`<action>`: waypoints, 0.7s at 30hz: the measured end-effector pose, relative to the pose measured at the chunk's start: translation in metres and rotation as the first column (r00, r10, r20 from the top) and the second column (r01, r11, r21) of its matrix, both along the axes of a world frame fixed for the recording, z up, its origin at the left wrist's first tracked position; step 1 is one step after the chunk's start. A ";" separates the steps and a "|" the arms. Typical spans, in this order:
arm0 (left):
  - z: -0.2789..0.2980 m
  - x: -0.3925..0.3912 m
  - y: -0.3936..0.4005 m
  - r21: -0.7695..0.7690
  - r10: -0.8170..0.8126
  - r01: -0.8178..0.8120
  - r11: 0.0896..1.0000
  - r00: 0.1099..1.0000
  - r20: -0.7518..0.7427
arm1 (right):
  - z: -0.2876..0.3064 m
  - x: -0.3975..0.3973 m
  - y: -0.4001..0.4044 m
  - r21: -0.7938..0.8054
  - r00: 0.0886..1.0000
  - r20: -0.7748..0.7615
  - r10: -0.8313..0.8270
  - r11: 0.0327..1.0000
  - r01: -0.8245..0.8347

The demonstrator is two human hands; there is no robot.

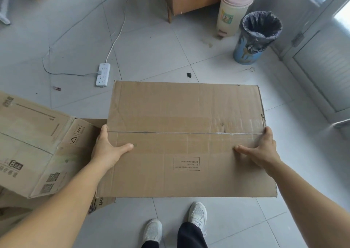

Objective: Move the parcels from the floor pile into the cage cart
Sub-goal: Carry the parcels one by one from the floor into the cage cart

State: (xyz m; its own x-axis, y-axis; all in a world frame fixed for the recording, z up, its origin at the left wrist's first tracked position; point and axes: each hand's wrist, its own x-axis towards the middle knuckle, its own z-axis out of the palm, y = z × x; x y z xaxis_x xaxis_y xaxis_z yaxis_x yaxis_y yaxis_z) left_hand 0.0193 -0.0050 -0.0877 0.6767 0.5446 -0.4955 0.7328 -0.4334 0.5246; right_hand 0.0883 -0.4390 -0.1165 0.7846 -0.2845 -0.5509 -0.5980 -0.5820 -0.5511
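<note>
A large brown cardboard parcel (pixel 185 115) with a taped middle seam is held up above the floor in front of me. My left hand (pixel 108 149) grips its left edge, thumb lying on the top face and fingers hidden round the side. My right hand (pixel 263 149) grips the right edge the same way. At the left, more printed cardboard parcels (pixel 34 143) lie in a pile on the floor. No cage cart is in view.
A white power strip (pixel 102 74) with trailing cables lies on the tiled floor ahead. A bin with a black liner (pixel 255 37) and a pink-lidded pedal bin (pixel 233 7) stand at the back right beside a wooden cabinet (pixel 189 0). My white shoes (pixel 198 215) are below the parcel.
</note>
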 end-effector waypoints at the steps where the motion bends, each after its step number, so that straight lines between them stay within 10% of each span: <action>1: 0.007 0.001 -0.001 -0.005 -0.011 0.011 1.000 1.000 0.012 | 0.008 -0.004 -0.002 -0.004 1.000 0.008 -0.012 1.000 0.012; 21: 0.183 -0.004 -0.030 -0.071 -0.376 0.433 0.899 0.843 0.385 | 0.220 -0.173 -0.022 -0.109 0.886 0.289 -0.362 0.907 0.406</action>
State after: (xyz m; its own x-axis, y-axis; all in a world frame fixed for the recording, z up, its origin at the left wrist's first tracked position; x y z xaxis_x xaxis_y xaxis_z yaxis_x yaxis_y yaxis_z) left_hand 0.0154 -0.0348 0.0952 0.9644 0.1229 -0.2342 0.2628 -0.5463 0.7953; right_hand -0.0843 -0.4611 0.1036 0.7025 -0.6599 -0.2665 -0.6437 -0.4293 -0.6336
